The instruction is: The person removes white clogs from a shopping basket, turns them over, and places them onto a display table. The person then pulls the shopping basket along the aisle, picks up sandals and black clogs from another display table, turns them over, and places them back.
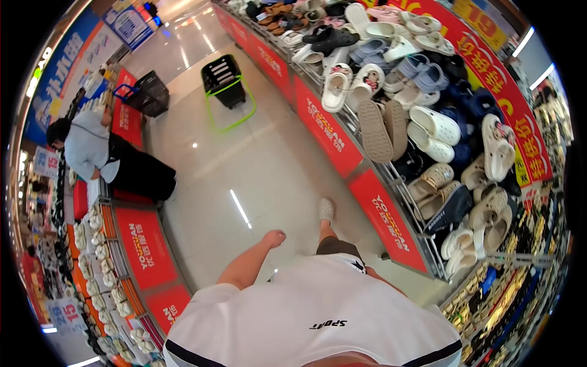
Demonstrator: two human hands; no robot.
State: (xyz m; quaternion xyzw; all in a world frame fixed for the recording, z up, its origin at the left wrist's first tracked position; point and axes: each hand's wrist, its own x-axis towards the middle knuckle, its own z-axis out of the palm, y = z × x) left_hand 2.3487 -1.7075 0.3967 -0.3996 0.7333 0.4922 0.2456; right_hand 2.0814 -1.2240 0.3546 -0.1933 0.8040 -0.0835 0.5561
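Over the tiled floor, in the middle of the view, my left hand (274, 238) hangs in front of my white shirt (318, 293). Its fingers look curled, and nothing shows in them. My right hand is hidden; only part of that arm shows beside the shirt. To the right, a long rack (400, 189) with red panels bears piled clogs and sandals, among them white clogs (433, 125) and brown slippers (375, 131). One of my feet, in a light clog (326, 210), is on the floor close to the rack.
A black basket with a green handle (224, 79) stands on the aisle floor (208, 165). Another dark basket (150, 93) is by the left shelves. A person in a light top (88, 144) leans over the left display, whose red panels (145, 248) edge the aisle.
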